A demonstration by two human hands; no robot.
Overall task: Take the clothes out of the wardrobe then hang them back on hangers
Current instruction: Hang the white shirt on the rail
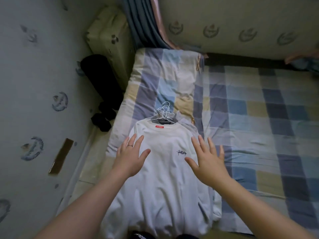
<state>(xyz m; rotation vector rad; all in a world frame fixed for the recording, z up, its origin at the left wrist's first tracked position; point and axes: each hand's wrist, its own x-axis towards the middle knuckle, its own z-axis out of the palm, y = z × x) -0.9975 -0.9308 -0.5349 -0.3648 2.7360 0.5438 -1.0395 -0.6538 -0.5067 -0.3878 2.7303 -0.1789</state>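
Observation:
A white T-shirt (160,183) with a red neck label and a small dark chest logo lies flat on the bed, on top of other clothes. Several white wire hangers (164,112) stick out at its collar, their hooks pointing toward the pillow. My left hand (131,156) is spread with straight fingers over the shirt's left shoulder area; a ring sits on one finger. Over the shirt's right chest, beside the logo, my right hand (207,161) is spread the same way. Neither hand holds anything. Whether the palms touch the cloth I cannot tell.
The bed's checked sheet (259,118) stretches to the right, and a checked pillow (164,80) lies beyond the shirt. A patterned wall (34,100) runs along the left. Dark clothing (101,100) and a pale suitcase (110,45) stand in the far left corner. Curtains (145,23) hang behind.

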